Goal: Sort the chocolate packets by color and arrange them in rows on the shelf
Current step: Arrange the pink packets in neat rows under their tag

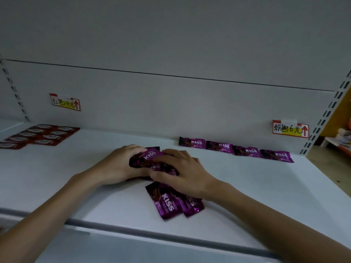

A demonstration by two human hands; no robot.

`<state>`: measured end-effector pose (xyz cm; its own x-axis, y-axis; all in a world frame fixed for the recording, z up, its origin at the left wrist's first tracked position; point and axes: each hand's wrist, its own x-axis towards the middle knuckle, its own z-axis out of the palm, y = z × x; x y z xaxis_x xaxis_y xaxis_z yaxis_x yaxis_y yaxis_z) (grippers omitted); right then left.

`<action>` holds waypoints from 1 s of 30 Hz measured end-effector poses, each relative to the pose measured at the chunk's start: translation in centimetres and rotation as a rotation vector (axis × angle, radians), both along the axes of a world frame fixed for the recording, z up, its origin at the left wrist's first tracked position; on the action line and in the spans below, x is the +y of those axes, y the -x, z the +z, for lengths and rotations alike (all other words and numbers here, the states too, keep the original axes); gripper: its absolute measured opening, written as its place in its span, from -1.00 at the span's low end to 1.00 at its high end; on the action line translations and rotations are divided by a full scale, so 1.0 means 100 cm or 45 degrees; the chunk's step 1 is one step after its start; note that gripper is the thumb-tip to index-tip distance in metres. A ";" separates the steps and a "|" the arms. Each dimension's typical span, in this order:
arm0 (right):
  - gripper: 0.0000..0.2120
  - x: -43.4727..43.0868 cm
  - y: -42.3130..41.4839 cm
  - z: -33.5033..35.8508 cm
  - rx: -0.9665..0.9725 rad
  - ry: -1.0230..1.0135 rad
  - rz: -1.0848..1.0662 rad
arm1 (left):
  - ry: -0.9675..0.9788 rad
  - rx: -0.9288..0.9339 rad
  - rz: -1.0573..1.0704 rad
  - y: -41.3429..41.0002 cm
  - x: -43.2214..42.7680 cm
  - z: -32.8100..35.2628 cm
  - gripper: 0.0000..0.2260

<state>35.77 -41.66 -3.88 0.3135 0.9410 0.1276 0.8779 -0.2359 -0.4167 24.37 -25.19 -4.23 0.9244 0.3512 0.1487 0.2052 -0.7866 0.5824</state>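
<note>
A loose pile of purple chocolate packets point(152, 158) lies mid-shelf on the white shelf point(95, 168). My left hand point(121, 164) grips the pile from the left, fingers curled over its top. My right hand point(182, 173) covers the pile's right side, thumb and fingers pinching packets. Two more purple packets point(169, 204) lie flat just in front of my right wrist. A row of several purple packets point(235, 149) lines the back wall at the right. Red packets point(39, 134) lie in rows at the back left.
A price label with a red arrow point(65, 102) is stuck on the back wall above the red packets, another price label point(290, 130) at the far right. Slotted shelf uprights point(322, 118) stand at both sides. The shelf's front edge point(133, 228) runs below my forearms.
</note>
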 end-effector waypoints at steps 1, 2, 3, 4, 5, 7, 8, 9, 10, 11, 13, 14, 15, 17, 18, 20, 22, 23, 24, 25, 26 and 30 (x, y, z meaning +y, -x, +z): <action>-0.52 -0.001 -0.003 0.004 0.069 -0.026 0.005 | 0.011 -0.015 -0.003 0.000 0.001 -0.001 -0.40; -0.56 -0.003 -0.007 0.008 0.123 -0.068 0.011 | 0.023 -0.040 -0.003 0.000 0.002 -0.002 -0.47; -0.58 -0.004 -0.011 0.011 0.157 -0.110 0.007 | 0.033 -0.068 -0.002 -0.001 0.003 -0.002 -0.55; -0.57 -0.005 -0.016 0.013 0.171 -0.136 -0.014 | 0.037 -0.095 -0.001 -0.002 0.004 -0.003 -0.63; -0.54 -0.006 -0.022 0.014 0.175 -0.150 -0.046 | 0.032 -0.122 0.002 -0.003 0.004 -0.003 -0.68; -0.48 -0.007 -0.033 0.013 0.204 -0.174 -0.122 | 0.010 -0.174 0.015 -0.004 0.004 -0.003 -0.68; -0.48 -0.008 -0.039 0.012 0.236 -0.200 -0.156 | -0.012 -0.196 0.025 -0.006 0.004 -0.003 -0.66; -0.49 -0.008 -0.044 0.010 0.287 -0.236 -0.188 | -0.045 -0.218 0.036 -0.007 0.004 -0.002 -0.60; -0.52 -0.009 -0.049 0.009 0.357 -0.270 -0.220 | -0.080 -0.240 0.050 -0.008 0.002 -0.001 -0.54; -0.55 -0.009 -0.054 0.008 0.435 -0.305 -0.253 | -0.106 -0.266 0.064 -0.009 0.000 0.001 -0.50; -0.61 -0.012 -0.063 0.007 0.591 -0.391 -0.321 | -0.114 -0.340 0.071 -0.011 -0.004 0.007 -0.48; -0.65 -0.015 -0.066 0.008 0.670 -0.434 -0.340 | -0.098 -0.372 0.068 -0.013 -0.006 0.009 -0.50; -0.67 -0.018 -0.070 0.009 0.742 -0.470 -0.341 | -0.076 -0.392 0.061 -0.016 -0.009 0.011 -0.53; -0.68 -0.024 -0.075 0.013 0.853 -0.511 -0.331 | -0.056 -0.405 0.038 -0.023 -0.014 0.014 -0.55; -0.68 -0.028 -0.077 0.015 0.892 -0.529 -0.332 | -0.059 -0.411 0.024 -0.029 -0.017 0.015 -0.55; -0.71 -0.036 -0.082 0.018 0.944 -0.572 -0.355 | -0.065 -0.423 -0.011 -0.040 -0.025 0.017 -0.57; -0.73 -0.045 -0.088 0.020 0.949 -0.592 -0.389 | -0.061 -0.431 -0.055 -0.053 -0.032 0.018 -0.61; -0.73 -0.050 -0.092 0.020 0.923 -0.595 -0.400 | -0.062 -0.430 -0.080 -0.059 -0.034 0.018 -0.64; -0.72 -0.055 -0.095 0.020 0.876 -0.604 -0.417 | -0.067 -0.423 -0.104 -0.065 -0.036 0.018 -0.66; -0.72 -0.060 -0.098 0.019 0.774 -0.606 -0.443 | -0.076 -0.413 -0.125 -0.071 -0.038 0.018 -0.67; -0.73 -0.066 -0.101 0.017 0.573 -0.583 -0.466 | -0.085 -0.397 -0.142 -0.076 -0.039 0.018 -0.68; -0.79 -0.088 -0.102 0.007 -0.164 -0.071 -0.319 | -0.179 -0.195 -0.167 -0.098 -0.039 0.011 -0.65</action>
<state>45.96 -50.50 -3.16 0.5133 0.8266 0.2306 0.8416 -0.4323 -0.3237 34.14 -29.13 -3.09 0.9237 0.1957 0.3294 0.0138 -0.8761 0.4818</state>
